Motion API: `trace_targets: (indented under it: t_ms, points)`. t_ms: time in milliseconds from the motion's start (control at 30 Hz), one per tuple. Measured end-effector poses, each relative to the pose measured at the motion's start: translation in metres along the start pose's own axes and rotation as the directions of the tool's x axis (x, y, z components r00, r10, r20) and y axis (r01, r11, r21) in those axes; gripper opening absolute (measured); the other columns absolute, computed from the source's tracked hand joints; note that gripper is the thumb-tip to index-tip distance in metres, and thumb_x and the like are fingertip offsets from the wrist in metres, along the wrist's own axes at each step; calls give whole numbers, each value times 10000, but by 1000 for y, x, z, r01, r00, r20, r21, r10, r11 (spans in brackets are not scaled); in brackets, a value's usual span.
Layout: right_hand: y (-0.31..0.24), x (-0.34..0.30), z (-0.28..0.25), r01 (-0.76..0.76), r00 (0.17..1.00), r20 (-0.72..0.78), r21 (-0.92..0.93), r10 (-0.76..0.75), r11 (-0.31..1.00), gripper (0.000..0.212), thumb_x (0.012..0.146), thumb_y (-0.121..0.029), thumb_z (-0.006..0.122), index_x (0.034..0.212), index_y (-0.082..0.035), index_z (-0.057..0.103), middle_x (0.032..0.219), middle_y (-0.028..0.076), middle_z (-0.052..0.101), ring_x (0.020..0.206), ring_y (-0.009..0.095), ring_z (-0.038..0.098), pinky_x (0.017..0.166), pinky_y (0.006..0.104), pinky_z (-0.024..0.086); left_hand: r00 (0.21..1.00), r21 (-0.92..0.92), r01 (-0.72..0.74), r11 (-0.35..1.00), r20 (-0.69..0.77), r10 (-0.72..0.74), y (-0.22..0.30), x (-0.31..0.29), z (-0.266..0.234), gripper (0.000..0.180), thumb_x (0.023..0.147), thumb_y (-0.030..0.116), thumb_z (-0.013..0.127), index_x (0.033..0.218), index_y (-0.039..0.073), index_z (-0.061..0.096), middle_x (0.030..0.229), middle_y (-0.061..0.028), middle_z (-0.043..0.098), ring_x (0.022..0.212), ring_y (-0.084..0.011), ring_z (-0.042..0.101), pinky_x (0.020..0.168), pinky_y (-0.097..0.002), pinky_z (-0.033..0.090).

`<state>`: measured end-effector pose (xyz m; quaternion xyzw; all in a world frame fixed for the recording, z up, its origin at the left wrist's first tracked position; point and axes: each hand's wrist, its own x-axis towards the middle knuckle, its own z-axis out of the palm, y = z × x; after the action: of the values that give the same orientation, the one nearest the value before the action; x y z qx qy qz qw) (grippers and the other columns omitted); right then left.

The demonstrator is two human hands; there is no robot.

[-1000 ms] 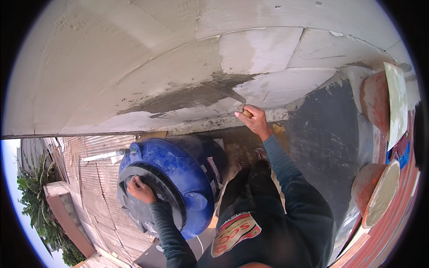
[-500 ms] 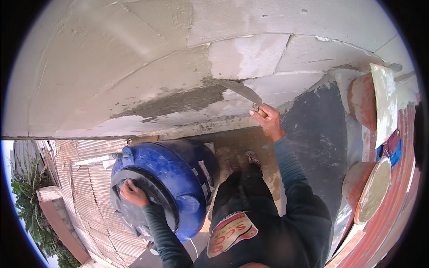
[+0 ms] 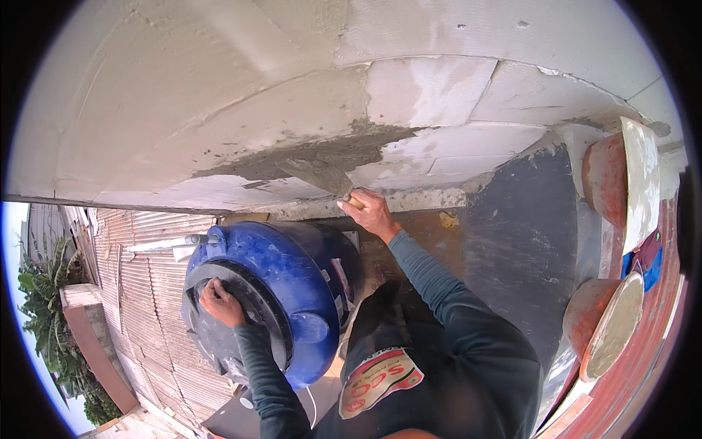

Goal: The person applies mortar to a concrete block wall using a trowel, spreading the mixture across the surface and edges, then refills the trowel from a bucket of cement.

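My right hand [image 3: 371, 214] is closed around the handle of a trowel [image 3: 319, 175]. Its flat metal blade lies against a dark patch of wet mortar [image 3: 351, 150] low on the pale block wall [image 3: 431, 91]. To the left, my left hand [image 3: 223, 303] has its fingers curled at the raised part of the black lid [image 3: 256, 322] on a big blue water tank [image 3: 307, 289]. Smoother grey plaster covers the wall's left side, while bare blocks and joints show on the right.
At the right stand two reddish tubs: one tub [image 3: 605, 179] bears a pale board [image 3: 640, 175], the other tub [image 3: 585, 300] holds grey mortar [image 3: 618, 329]. A dark sloping panel [image 3: 523, 234] lies beside me. Corrugated roofing [image 3: 153, 293] and plants [image 3: 47, 300] are at the left.
My right hand has moved left along the wall with the trowel, and the mortar patch now reaches further up and right. My left hand has stayed on the lid. The view has shifted slightly.
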<state>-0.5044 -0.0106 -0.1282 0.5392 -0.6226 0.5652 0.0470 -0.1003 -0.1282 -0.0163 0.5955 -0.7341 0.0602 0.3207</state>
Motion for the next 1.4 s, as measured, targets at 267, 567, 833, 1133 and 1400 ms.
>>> trace_targets:
  t_ms: [267, 567, 833, 1133, 1400]
  points:
    - [3, 3, -8, -319, 937, -88, 170, 337, 932, 244, 837, -125, 838, 824, 3, 630, 737, 120, 572, 624, 313, 562, 572, 411, 475, 1000, 43, 11, 999, 21, -12, -12, -4, 1, 178, 997, 178, 641, 1001, 29, 738, 973, -98, 717, 948, -305, 569, 888, -421, 459]
    - [16, -2, -82, -354, 921, -131, 102, 366, 930, 206, 831, -110, 838, 867, 14, 678, 760, 126, 626, 636, 291, 601, 577, 382, 488, 1000, 25, 3, 1000, 18, -4, -13, -6, 7, 182, 990, 171, 645, 1008, 19, 743, 967, -117, 711, 940, -313, 569, 865, -429, 454]
    - [23, 6, -126, -303, 948, -96, 26, 305, 952, 189, 837, -105, 833, 888, 13, 694, 789, 135, 657, 647, 291, 622, 592, 368, 503, 1000, 53, -27, 998, -6, 27, -22, -4, 6, 194, 995, 178, 644, 1002, 11, 742, 980, -116, 711, 948, -318, 576, 872, -429, 455]
    - [14, 6, -143, -263, 965, -20, -145, 263, 954, 212, 833, -99, 826, 828, 10, 644, 743, 121, 610, 639, 313, 613, 569, 397, 503, 999, 70, -33, 997, -17, 35, -11, -4, 2, 206, 998, 187, 646, 1007, 6, 744, 944, -120, 713, 919, -318, 574, 844, -424, 457]
    - [0, 26, -172, -84, 994, 34, -408, 107, 909, 194, 845, -138, 803, 910, -14, 668, 829, 118, 673, 736, 329, 671, 615, 420, 545, 1000, 12, -7, 1000, -13, 7, -7, -3, -1, 211, 1003, 187, 635, 1015, 8, 747, 950, -107, 715, 891, -316, 559, 833, -427, 454]
